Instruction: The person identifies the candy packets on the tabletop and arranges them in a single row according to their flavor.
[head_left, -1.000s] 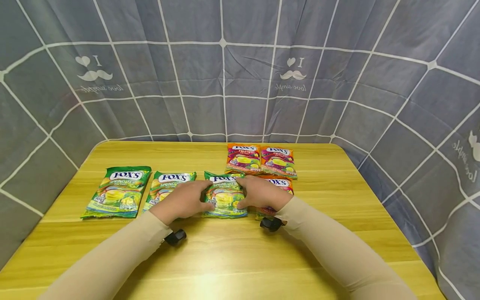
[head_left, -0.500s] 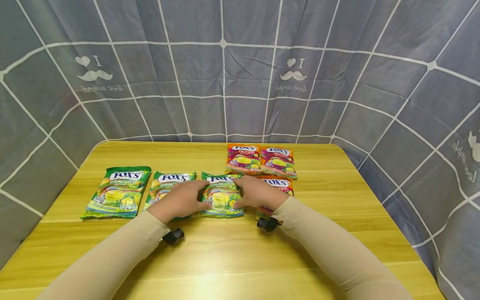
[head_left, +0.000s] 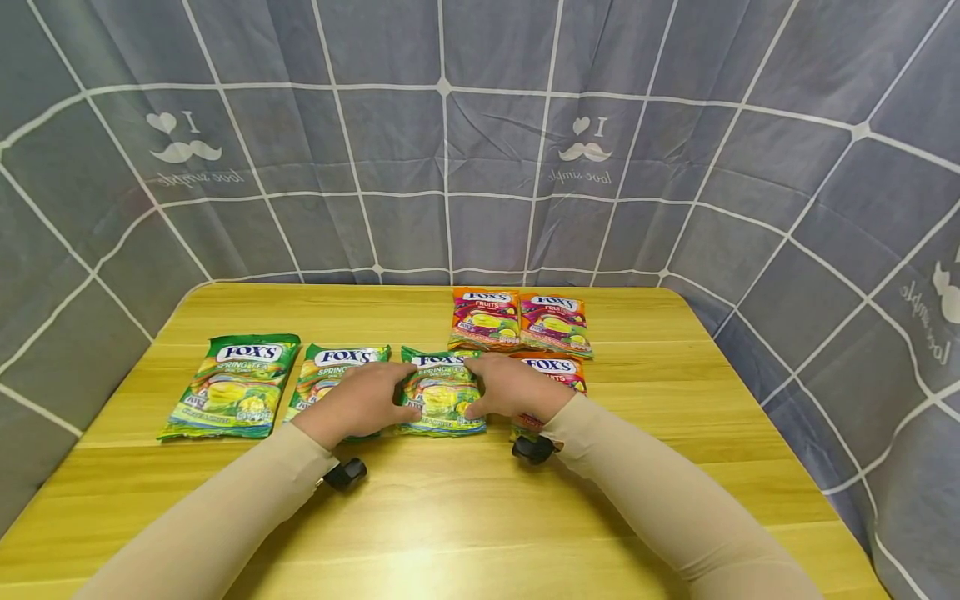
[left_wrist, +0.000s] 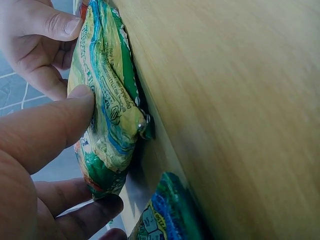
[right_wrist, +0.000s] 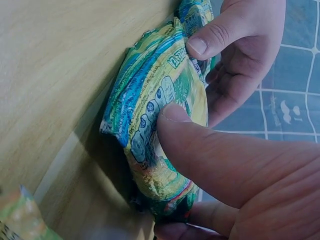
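Note:
A green bag of Fox's Spring Tea candy lies face up at the middle of the table between my two hands. My left hand holds its left edge, thumb on the front face and fingers curled at the side, as the left wrist view of the candy bag shows. On the opposite edge, my right hand grips it likewise, its thumb pressing the printed front. A second green candy bag is partly hidden behind my left hand. Beneath my right wrist an orange Fox's Fruits bag is partly covered.
Farther left lies another green candy bag. Two orange-purple Fruits bags, one on the left and one on the right, sit side by side farther back. A grey checked curtain surrounds the wooden table.
Between the first two frames, both hands slid the middle green bag slightly left, toward the neighbouring green bag. Since then the hands and bag have hardly moved.

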